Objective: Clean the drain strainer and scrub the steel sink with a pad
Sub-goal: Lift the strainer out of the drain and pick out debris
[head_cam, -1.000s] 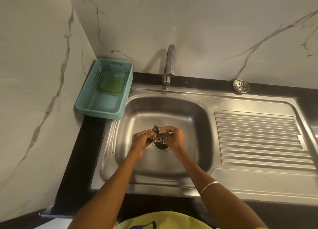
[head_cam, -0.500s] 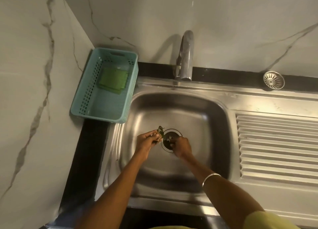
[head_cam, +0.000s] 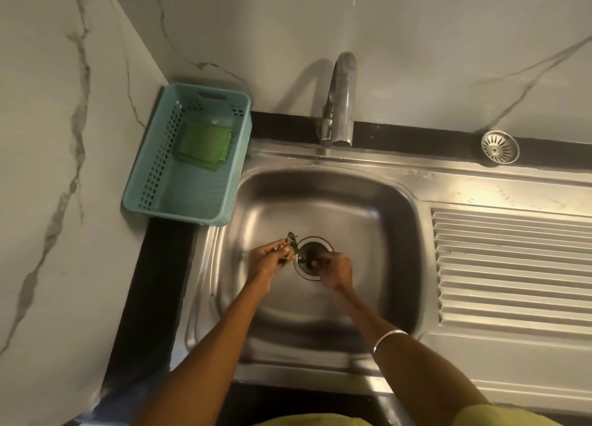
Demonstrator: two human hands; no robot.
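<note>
Both my hands are down in the steel sink (head_cam: pixel 368 201) at the drain opening (head_cam: pixel 309 251). My left hand (head_cam: pixel 269 260) pinches dark green leafy scraps (head_cam: pixel 292 240) just left of the drain. My right hand (head_cam: pixel 334 270) has its curled fingertips at the drain's near right rim; what they touch is hidden. The round steel drain strainer (head_cam: pixel 499 147) lies on the black ledge at the back right, away from both hands. A green scrub pad (head_cam: pixel 205 145) lies inside the teal basket (head_cam: pixel 150 185) left of the sink.
The steel tap (head_cam: pixel 341 105) arches over the sink's back edge. A ribbed drainboard (head_cam: pixel 512 265) fills the right side. Marble walls close off the left and back. A black counter strip (head_cam: pixel 153 297) runs along the left of the sink.
My left hand has drawn slightly left with the leafy scraps. My right hand has dropped to the drain's near right rim. The view has shifted a little.
</note>
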